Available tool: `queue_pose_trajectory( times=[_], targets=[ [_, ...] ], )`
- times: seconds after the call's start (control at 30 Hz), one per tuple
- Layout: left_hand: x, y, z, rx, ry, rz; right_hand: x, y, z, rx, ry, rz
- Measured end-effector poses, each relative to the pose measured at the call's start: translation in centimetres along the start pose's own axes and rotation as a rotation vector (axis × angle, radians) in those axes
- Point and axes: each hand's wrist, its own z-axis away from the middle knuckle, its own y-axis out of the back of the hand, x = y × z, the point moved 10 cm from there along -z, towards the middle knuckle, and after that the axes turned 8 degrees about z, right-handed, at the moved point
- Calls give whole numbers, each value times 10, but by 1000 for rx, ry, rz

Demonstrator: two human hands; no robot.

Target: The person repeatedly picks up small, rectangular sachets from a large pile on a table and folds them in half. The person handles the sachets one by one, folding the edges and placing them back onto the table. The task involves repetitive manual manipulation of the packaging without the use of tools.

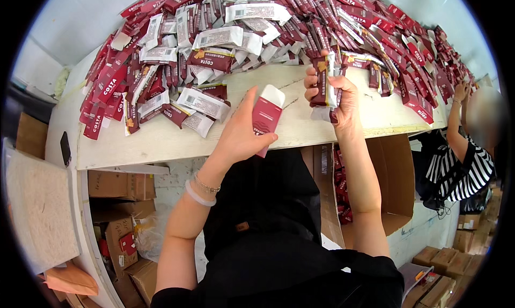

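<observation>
My left hand (242,131) grips a small dark red Costa carton (267,117) over the table's near edge, its pale end flap uppermost. To its right, my right hand (337,91) is closed around several dark red and white foil packets (323,83), held upright in a bunch. Behind both hands lies a large heap of the same foil packets (219,38), some with white printed backs up. Flat red cartons (108,85) lie piled at the heap's left side, and more cartons (416,99) at its right.
A pale wooden table (281,129) spans the view. Below its edge, an open cardboard box (388,179) holds red cartons. A black phone (65,147) lies at the left. Another person (462,163) in a striped top works at the far right. Brown boxes (120,185) stand under the table.
</observation>
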Motion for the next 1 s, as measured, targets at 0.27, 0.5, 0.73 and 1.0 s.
queue_pose_trajectory(
  times=[0.27, 0.5, 0.73, 1.0],
  targets=[
    [35, -18, -2, 67, -390, -51, -39, -28, 16, 329, 549, 190],
    [23, -23, 5, 250, -561, 260, -58, -73, 38, 400, 996, 651],
    [31, -18, 12, 288, -558, 95, -15, -117, 54, 207, 1235, 1646],
    [19, -5, 25, 358, -595, 75, 44, -96, 69, 30, 1187, 2159]
  ],
)
